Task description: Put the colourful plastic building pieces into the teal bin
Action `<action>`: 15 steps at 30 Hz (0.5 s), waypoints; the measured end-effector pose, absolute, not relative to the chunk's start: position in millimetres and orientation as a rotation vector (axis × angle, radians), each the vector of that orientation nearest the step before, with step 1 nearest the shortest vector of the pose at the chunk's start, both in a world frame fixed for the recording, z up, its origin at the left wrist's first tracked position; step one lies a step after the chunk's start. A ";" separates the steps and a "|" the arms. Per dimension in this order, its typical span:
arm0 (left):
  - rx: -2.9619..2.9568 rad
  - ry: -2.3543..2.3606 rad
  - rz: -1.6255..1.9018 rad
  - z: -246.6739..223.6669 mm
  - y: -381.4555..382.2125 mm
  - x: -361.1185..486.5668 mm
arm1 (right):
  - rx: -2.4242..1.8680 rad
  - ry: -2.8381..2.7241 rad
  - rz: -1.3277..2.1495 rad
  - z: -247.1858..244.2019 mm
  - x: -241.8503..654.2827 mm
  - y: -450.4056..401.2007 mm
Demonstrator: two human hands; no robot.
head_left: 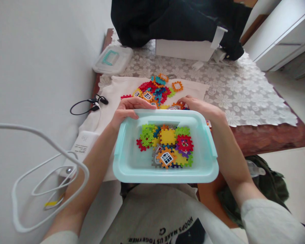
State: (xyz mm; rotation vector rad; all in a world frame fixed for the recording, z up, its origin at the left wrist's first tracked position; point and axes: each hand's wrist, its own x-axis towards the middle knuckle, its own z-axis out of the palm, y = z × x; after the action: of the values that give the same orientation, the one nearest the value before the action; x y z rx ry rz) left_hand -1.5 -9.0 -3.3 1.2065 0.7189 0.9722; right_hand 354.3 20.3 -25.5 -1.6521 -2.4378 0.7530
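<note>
While the left hand (127,109) grips the blue bin (165,179) by its far rim, the right hand (198,105) — fingers bent, grip unclear — touches loose pieces (177,106) beyond.

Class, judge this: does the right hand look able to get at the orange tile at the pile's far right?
Probably yes. The right hand is beyond the tub, its fingers near the pile; the orange tile lies just past them, uncovered.

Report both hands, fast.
Left hand: gripping the tub at its far-left rim.
Right hand: fingers at the loose pieces beyond the tub; whether it grips any can't be told.
</note>
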 end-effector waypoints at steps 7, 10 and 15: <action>1.145 0.730 0.995 -4.3 -13.4 -1.6 | -1.604 -2.385 0.888 -14.5 347.8 19.0; 1.165 0.711 0.987 -4.5 -12.4 -1.3 | -1.515 -2.422 1.002 -6.9 349.0 19.1; 1.121 0.698 0.983 -6.7 -11.8 -2.3 | -1.475 -2.384 1.069 -2.3 344.9 20.1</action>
State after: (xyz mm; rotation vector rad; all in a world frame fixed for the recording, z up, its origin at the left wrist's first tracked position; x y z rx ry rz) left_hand -2.3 -11.8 -6.7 1.1207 0.6983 0.9825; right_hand 344.9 20.1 -2.3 -1.4749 -2.3840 1.0691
